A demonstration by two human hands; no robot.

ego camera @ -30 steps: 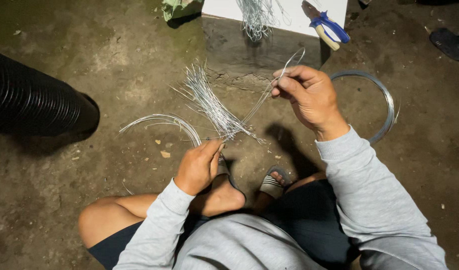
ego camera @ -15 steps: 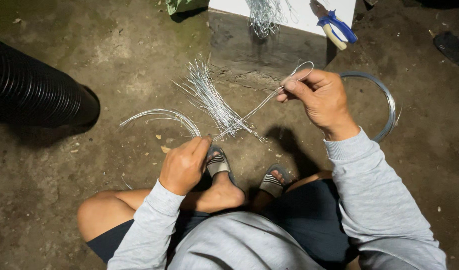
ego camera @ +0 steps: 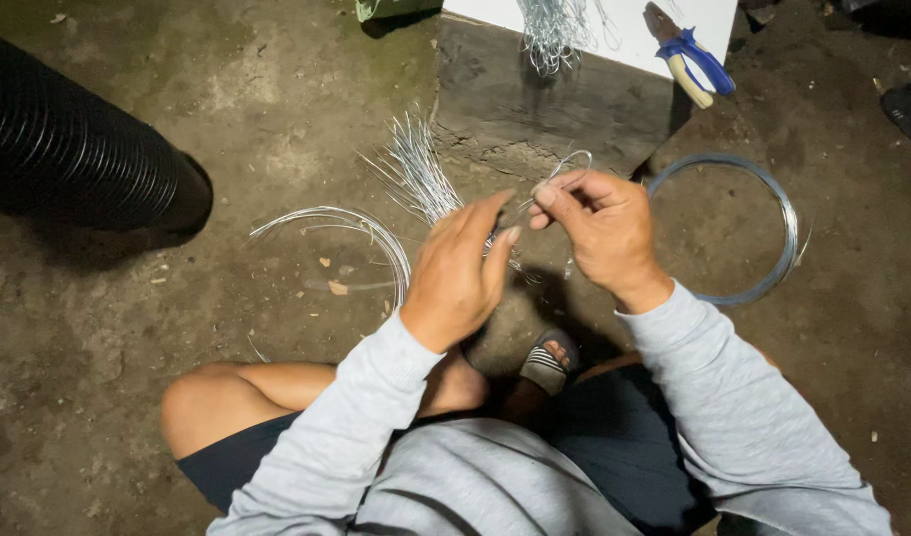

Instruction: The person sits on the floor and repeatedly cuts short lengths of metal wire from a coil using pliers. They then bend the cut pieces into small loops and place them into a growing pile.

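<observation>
**Both hands meet on a thin wire**

The right hand (ego camera: 606,230) is closed, thumb and fingers pinching a thin wire (ego camera: 564,164) that curls into a small loop just above the knuckles. The left hand (ego camera: 460,270) is partly curled, its fingertips touching the same wire beside the right thumb. Behind the left hand a bundle (ego camera: 416,177) of straight cut wires fans out over the dirt floor (ego camera: 277,99). A curved wire offcut (ego camera: 361,230) lies left of it; a wire coil (ego camera: 763,223) lies right of the right hand. Farther up, pliers (ego camera: 689,62) with blue handles rest on a white board (ego camera: 629,30). A black ribbed pipe (ego camera: 73,149) lies at left.
</observation>
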